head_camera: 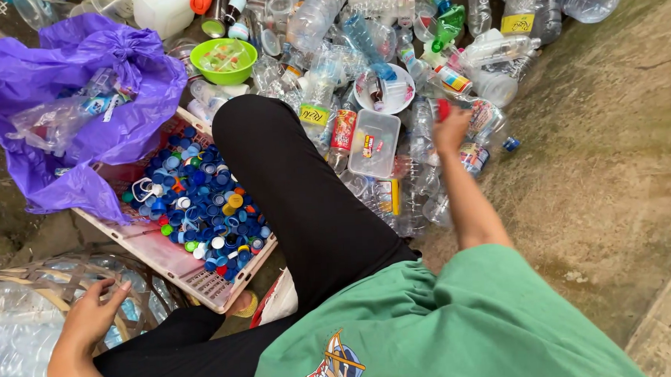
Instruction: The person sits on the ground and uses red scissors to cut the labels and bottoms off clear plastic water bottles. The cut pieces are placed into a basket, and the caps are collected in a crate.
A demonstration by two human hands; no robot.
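Plastic bottles (422, 94) heaped on bare dirt ground (620, 146); right hand (451, 128) among them

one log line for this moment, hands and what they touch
left hand: open, on woven basket | right hand: on plastic bottle in pile | tray of bottle caps beside knee

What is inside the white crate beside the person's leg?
The white crate holds a heap of bottle caps, mostly blue, some white, green, red and orange. The purple plastic bag covers its far corner, so that part is hidden.
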